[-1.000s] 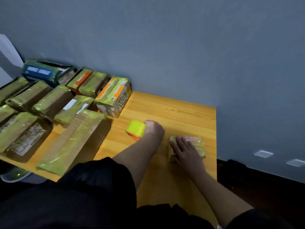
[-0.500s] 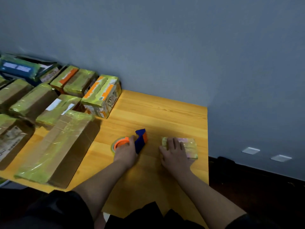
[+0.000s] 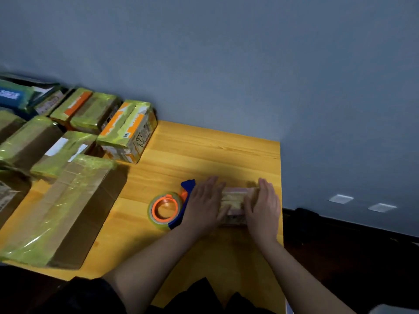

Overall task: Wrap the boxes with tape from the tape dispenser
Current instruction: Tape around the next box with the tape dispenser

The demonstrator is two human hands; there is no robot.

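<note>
Left hand (image 3: 204,202) and right hand (image 3: 264,206), fingers straight, press the small box (image 3: 234,200) sides at center right; tape dispenser (image 3: 169,206) lies just left

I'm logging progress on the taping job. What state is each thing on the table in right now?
Small box: flat on the table, pressed between both hands.
Tape dispenser: set down on its side, unheld.
Left hand: fingers straight, against the box's left side.
Right hand: fingers straight, against its right side.
Large box: taped, lying flat.

Orange-blue tape dispenser (image 3: 169,208), yellow wood table (image 3: 204,150), grey-blue wall (image 3: 226,53)
</note>
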